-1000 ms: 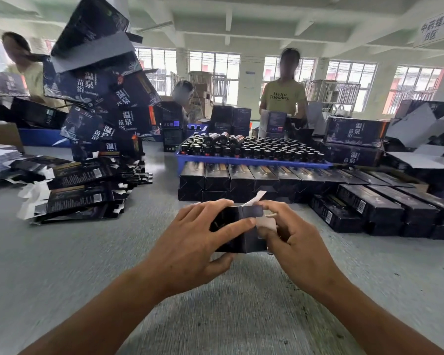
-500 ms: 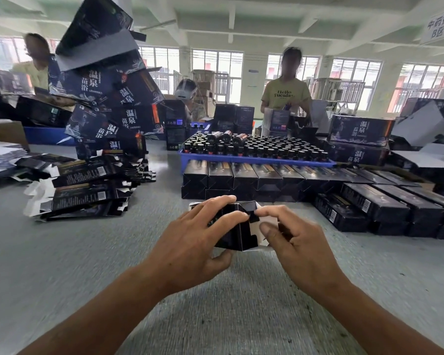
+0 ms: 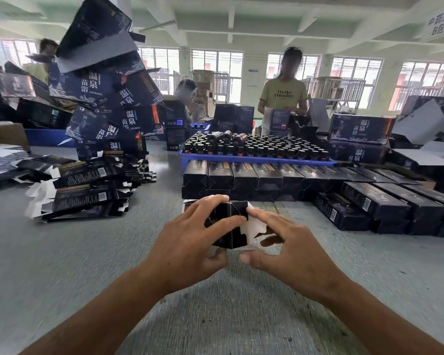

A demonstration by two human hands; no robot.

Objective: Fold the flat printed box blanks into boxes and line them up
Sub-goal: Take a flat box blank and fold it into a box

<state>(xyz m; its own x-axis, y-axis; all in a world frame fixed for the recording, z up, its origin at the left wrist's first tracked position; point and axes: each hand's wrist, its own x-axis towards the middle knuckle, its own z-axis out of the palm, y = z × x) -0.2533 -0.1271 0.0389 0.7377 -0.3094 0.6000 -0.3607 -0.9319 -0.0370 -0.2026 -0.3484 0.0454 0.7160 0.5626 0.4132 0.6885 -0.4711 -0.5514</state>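
The left hand (image 3: pixel 190 242) is gripping the half-formed box (image 3: pixel 228 226) just above the near table (image 3: pixel 87 265), its long axis running away toward the far row of finished boxes (image 3: pixel 244 175). The right hand (image 3: pixel 287 249), fingers spread and holding nothing, is pressing the white end flap (image 3: pixel 253 225) on the box's right.

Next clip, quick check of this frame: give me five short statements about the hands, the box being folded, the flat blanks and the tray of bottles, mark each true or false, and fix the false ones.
1. Both the left hand and the right hand are at the half-folded box. True.
2. The pile of flat blanks lies to the right of the hands. False: it lies to the left.
3. The blue tray holds dark bottles. True.
4. The tray stands in front of the row of folded boxes. False: it stands behind that row.
5. The box's end is fully closed. False: a white flap still sticks out.
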